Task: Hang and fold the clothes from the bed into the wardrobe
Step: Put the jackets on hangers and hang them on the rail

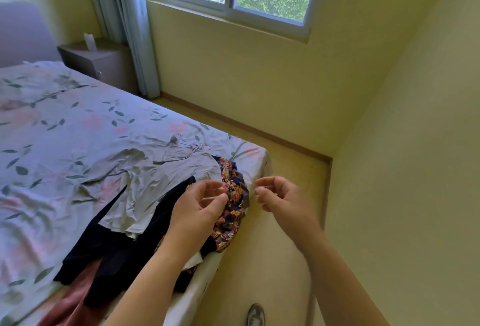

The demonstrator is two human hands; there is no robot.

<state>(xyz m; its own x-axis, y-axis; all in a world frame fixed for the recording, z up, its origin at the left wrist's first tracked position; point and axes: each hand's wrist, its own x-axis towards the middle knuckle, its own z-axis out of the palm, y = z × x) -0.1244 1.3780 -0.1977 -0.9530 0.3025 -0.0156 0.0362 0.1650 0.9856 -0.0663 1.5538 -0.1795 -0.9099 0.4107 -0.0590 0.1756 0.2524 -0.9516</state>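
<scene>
Far out to the left of both hands, the bed [78,130] spreads wide under a pale sheet printed with leaves and pink blooms. Below and left of the left hand, a dusty-pink garment [70,299] pokes out from the bottom of the pile. On top of it lies a dark navy garment [117,253], rumpled, running under the left forearm. Just left of the left hand, a pale grey shirt [161,185] lies spread and creased across the navy one, one sleeve thrown out to the side.

The left hand [200,208] hovers over the pile, palm turned inward, fingers loosely curled, thumb near the fingertips, and no cloth in it. Directly behind it, reaching toward the right hand, a bunched garment in a busy orange, red and blue print [233,211] sits at the bed's corner edge.

The right hand [283,201] hangs just past the mattress edge over the floor [285,164], apart from the left, its fingers likewise loosely curled around nothing visible. Below, between the two forearms, a grey shoe [255,314] stands on the floor.
</scene>
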